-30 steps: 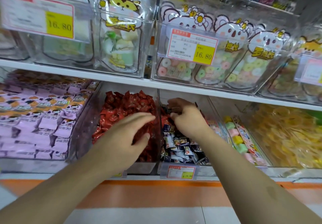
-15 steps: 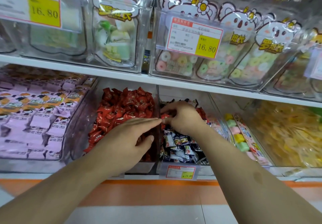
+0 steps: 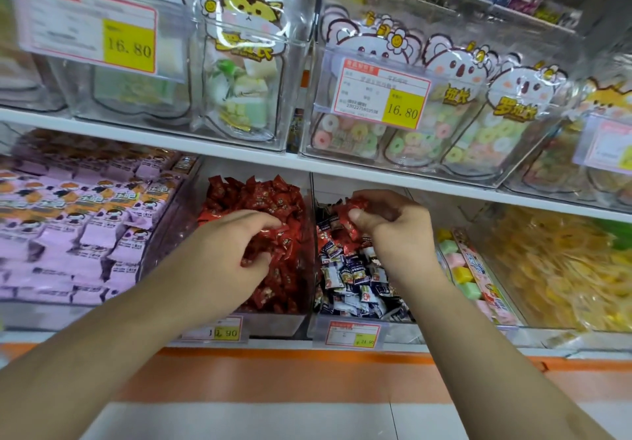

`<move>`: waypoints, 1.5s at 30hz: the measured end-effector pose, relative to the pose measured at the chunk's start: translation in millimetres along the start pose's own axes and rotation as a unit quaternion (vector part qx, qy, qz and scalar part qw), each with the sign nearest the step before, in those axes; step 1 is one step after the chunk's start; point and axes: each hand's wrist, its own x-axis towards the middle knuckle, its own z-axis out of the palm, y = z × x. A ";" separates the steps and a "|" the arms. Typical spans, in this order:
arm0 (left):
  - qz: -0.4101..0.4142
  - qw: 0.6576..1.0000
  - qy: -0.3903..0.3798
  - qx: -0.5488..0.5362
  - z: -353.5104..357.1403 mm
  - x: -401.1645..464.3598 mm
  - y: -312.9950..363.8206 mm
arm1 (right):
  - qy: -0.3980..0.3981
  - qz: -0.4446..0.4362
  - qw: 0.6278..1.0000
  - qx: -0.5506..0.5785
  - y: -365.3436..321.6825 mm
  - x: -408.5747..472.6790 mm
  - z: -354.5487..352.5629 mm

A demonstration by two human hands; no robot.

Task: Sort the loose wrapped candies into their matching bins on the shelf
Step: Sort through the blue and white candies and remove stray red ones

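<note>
A person's right hand (image 3: 393, 224) pinches stray red candies (image 3: 355, 215) above the blue-candy bin (image 3: 355, 279); the left hand (image 3: 236, 251), fingers curled, grips wrappers in the red-candy bin (image 3: 260, 200) at nine o'clock. Light, crinkly and likely slippery, they seem best held by their twisted ends.

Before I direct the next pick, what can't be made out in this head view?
- How many red candies the right hand grips: curled fingers hide them.
- Any further red strays lower in the blue-and-white candy bin: wrist and pile cover them.
- Left hand fingertips: buried in the red candy bin.
- Left price tag: first digit hidden by the forearm.
</note>
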 end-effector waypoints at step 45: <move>0.000 0.999 0.037 -0.031 2.4 -7.9 5.0 | -0.119 -0.016 0.956 -0.268 -6.1 -7.6 17.3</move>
